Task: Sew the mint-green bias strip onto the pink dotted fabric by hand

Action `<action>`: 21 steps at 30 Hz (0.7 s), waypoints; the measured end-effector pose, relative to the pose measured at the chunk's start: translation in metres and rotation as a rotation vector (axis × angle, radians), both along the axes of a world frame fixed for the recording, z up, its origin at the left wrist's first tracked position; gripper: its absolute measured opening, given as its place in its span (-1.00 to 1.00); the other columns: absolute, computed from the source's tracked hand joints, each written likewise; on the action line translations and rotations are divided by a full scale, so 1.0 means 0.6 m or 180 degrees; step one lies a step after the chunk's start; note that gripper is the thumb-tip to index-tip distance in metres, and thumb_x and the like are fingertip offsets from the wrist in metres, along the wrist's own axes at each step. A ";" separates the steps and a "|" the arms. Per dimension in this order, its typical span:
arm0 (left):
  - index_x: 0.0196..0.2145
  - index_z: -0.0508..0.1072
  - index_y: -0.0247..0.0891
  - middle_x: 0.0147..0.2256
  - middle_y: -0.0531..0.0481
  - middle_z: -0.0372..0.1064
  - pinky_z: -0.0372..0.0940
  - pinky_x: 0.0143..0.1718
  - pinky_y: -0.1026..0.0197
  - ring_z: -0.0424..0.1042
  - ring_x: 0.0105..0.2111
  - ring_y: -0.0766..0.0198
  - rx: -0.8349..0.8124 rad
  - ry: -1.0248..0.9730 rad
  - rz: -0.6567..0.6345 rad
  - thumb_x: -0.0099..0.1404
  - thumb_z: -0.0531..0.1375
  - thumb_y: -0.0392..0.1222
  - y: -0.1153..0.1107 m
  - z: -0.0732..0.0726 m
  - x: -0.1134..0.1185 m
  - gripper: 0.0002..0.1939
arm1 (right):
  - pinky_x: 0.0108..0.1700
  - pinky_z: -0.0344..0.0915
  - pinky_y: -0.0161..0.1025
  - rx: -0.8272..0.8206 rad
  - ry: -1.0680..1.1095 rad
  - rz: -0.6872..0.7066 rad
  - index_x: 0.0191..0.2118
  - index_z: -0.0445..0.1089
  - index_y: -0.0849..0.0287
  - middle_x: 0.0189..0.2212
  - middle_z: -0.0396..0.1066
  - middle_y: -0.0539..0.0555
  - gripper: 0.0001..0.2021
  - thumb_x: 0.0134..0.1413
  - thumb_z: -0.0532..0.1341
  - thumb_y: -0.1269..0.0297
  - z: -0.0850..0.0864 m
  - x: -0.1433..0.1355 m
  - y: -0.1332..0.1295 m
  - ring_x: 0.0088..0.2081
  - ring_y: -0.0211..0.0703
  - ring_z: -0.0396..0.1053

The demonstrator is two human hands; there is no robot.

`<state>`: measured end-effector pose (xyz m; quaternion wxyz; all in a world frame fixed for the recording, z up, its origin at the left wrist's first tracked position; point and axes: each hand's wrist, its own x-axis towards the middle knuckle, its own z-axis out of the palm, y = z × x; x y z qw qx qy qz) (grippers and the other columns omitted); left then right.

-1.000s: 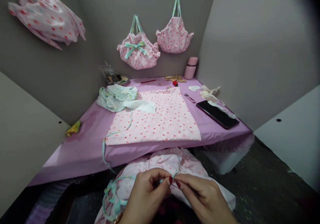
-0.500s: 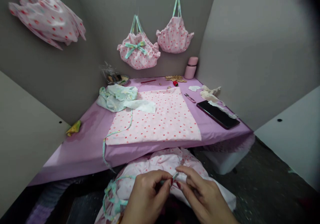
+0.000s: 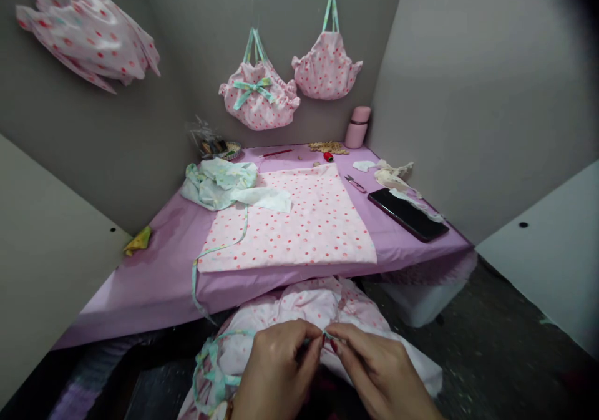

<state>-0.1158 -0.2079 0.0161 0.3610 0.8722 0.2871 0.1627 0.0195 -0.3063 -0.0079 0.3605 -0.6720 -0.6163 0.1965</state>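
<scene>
Above my lap, my left hand (image 3: 283, 361) pinches a thin green fabric strip (image 3: 326, 334) between thumb and forefinger. Right beside it, my right hand (image 3: 374, 361) is closed on the same strip, thumb and forefinger together and fingertips almost touching the left ones. Whether a needle is in the fingers is too small to tell. Pink dotted fabric (image 3: 304, 304) lies bunched on my lap under both hands. More green patterned strip (image 3: 213, 370) hangs in loops left of my left hand.
A purple-covered table (image 3: 159, 276) bears flat pink dotted fabric (image 3: 299, 226), crumpled green cloth (image 3: 218, 183), thread snips (image 3: 355, 184), a red thread spool (image 3: 328, 156), a phone (image 3: 407, 214) and a pink flask (image 3: 357, 128). Dotted garments (image 3: 259, 105) hang on the grey partition.
My right thumb and forefinger have closed together onto the green strip and come nearer to my left fingertips. My left hand stays almost in place, and the table is unchanged.
</scene>
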 end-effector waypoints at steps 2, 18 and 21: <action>-0.41 0.49 -0.31 -0.49 -0.04 0.50 0.24 -0.45 0.34 0.47 -0.48 0.25 0.0161 0.0019 -0.0085 0.22 0.10 -0.38 -0.001 0.000 0.000 -0.83 | -0.34 0.33 -0.28 -0.0037 0.0071 0.0004 -0.19 0.35 0.16 -0.37 0.50 0.11 -0.75 0.18 -0.06 0.41 0.000 0.000 -0.002 -0.35 -0.12 0.48; -0.38 0.51 -0.25 -0.44 0.03 0.52 0.25 -0.38 0.40 0.46 -0.43 0.31 -0.0523 -0.0351 -0.0085 0.23 0.11 -0.36 0.002 -0.001 -0.004 -0.83 | -0.40 0.27 -0.30 0.0018 0.1773 -0.0903 -0.07 0.36 0.13 -0.45 0.36 0.04 -0.68 0.17 0.04 0.09 -0.011 0.011 0.009 -0.44 -0.19 0.33; -0.41 0.51 -0.25 -0.46 0.04 0.51 0.24 -0.39 0.42 0.45 -0.45 0.32 -0.0547 -0.0399 -0.0091 0.22 0.12 -0.35 0.005 -0.001 -0.008 -0.84 | -0.02 0.20 -0.11 0.0334 0.1217 -0.1077 -0.14 0.41 0.09 -0.14 0.35 0.15 -0.74 0.17 0.06 0.14 -0.013 0.031 0.008 -0.06 -0.02 0.29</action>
